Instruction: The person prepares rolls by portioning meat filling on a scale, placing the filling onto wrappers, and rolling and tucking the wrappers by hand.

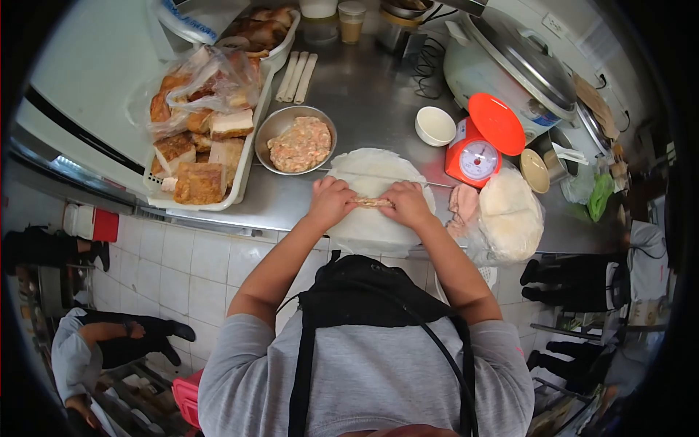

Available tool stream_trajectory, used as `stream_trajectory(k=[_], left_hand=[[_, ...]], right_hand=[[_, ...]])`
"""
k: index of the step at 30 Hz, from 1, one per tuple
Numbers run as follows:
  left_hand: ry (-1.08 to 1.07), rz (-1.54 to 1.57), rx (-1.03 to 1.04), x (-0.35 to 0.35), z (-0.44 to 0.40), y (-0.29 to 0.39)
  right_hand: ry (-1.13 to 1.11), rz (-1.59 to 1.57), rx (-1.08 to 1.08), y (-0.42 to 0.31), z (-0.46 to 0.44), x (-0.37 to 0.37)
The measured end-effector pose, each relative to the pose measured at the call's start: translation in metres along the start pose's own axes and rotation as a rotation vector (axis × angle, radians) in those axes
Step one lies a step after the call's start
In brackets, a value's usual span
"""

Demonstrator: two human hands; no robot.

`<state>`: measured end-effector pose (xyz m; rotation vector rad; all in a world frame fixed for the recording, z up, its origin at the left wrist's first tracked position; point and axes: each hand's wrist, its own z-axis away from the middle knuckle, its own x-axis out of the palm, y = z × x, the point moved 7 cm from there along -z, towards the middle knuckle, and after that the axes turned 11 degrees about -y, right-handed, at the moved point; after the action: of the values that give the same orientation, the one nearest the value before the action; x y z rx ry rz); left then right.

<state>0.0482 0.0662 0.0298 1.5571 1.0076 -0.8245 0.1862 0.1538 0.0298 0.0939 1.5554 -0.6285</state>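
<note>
A stack of thin, round white wrappers [378, 166] lies at the table's front edge. On it is a narrow strip of minced filling [372, 202], running left to right. My left hand [333, 202] has its fingers closed on the strip's left end, and my right hand [406, 203] has its fingers closed on the right end. A metal bowl [266, 151] with pinkish minced filling [299, 144] stands to the left behind the wrappers. Three finished white rolls [296, 77] lie side by side further back.
A basket [244, 164] of roasted meat stands left. To the right are a red scale [473, 154], a white bowl [435, 126], a pink cloth [463, 206], bagged wrappers [511, 218] and a large lidded pot [502, 65]. Other people sit or stand beyond, at both sides.
</note>
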Motion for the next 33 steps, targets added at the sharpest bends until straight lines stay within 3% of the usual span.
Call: stream_trajectory(k=[6, 15, 18, 33], left_hand=[[0.06, -0.026, 0.058, 0.0, -0.007, 0.025], [0.068, -0.053, 0.114, 0.028, -0.032, 0.063], [0.083, -0.081, 0.121, 0.032, -0.034, 0.068], [0.092, -0.09, 0.158, 0.05, -0.046, 0.092]], right_hand=[[0.138, -0.039, -0.047, -0.005, 0.013, -0.012], [0.04, -0.107, 0.062, 0.027, 0.021, -0.004], [0.167, -0.143, 0.05, 0.026, 0.028, -0.011], [0.088, -0.144, 0.028, 0.049, 0.048, -0.015]])
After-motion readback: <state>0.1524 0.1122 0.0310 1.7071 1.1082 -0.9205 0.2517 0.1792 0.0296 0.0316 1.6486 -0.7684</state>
